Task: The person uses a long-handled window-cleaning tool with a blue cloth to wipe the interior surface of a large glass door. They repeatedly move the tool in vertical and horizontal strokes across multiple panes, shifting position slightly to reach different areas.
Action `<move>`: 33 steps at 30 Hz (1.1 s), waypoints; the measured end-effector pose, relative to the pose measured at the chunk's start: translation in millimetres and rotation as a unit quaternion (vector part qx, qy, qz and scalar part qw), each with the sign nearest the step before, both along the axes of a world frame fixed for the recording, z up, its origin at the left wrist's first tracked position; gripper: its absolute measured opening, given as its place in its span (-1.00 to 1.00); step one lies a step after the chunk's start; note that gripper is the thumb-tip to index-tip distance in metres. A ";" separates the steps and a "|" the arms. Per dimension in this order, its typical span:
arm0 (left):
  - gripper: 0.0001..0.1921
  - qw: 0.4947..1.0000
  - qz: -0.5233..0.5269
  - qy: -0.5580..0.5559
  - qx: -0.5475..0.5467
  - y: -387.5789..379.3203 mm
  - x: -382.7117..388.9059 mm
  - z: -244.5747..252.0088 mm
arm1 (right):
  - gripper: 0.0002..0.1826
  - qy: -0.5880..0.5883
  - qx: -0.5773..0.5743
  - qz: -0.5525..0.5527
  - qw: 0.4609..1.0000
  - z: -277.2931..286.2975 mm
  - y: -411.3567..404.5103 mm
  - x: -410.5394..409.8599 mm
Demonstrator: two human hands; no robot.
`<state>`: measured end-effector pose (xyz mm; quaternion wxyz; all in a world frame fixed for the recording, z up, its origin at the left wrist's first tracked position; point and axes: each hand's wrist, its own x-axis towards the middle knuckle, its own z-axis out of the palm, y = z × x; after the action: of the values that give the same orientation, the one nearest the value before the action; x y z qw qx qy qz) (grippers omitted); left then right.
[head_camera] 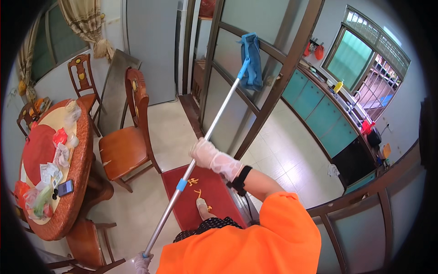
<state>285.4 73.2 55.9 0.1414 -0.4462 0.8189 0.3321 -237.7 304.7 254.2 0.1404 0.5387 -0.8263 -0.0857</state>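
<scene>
A flat mop with a silver telescopic pole [215,123] and a blue cloth head [251,63] slants up across the view. My right hand [205,154], in a thin whitish glove, grips the pole around its middle, just above a blue collar. Lower down, my left hand [142,263], gloved too and partly cut off by the bottom edge, holds the pole's end. The mop head lies against a brown-framed door with frosted glass panes [236,48], across one of its crossbars.
A red doormat [179,205] lies underfoot. To the left are a wooden chair [125,150] and a round table [85,150] bearing plastic bags and a phone [65,188]. Beyond the door stand teal kitchen cabinets [321,109]. Another framed glass panel [359,222] is at lower right.
</scene>
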 end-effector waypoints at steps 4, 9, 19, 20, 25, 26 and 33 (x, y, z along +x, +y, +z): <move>-0.69 0.996 0.031 -0.011 -0.078 -11.0 37.8 8.9 | -0.87 -0.043 0.026 0.035 0.998 -29.1 17.2 67.1; -0.60 0.975 0.124 0.047 -0.178 -10.3 69.4 11.1 | -0.87 -0.056 0.033 0.031 0.997 -8.3 16.9 71.7; -0.95 0.912 0.117 0.119 -0.375 -62.0 47.4 23.5 | -0.84 -0.118 -0.027 0.000 0.993 2.7 -8.6 47.8; -0.95 0.918 0.231 0.210 -0.246 -71.3 76.0 5.5 | -0.85 -0.150 -0.018 0.015 0.988 -0.9 -10.3 60.6; -0.95 0.939 0.257 0.194 -0.117 -69.0 99.3 12.3 | -0.86 -0.158 0.060 0.001 0.986 16.1 -2.9 64.8; -0.94 0.967 0.116 0.010 -0.226 -61.2 77.8 33.4 | -0.86 -0.142 0.037 -0.011 0.989 12.4 -4.2 51.8; -0.74 0.965 0.028 0.057 -0.253 -49.3 34.3 24.7 | -0.85 -0.117 0.043 -0.009 0.992 4.7 -19.5 11.8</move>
<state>319.7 23.9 80.7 -0.0320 -0.4704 0.8702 0.1430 -225.9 285.2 258.9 0.0189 0.5432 -0.8373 -0.0586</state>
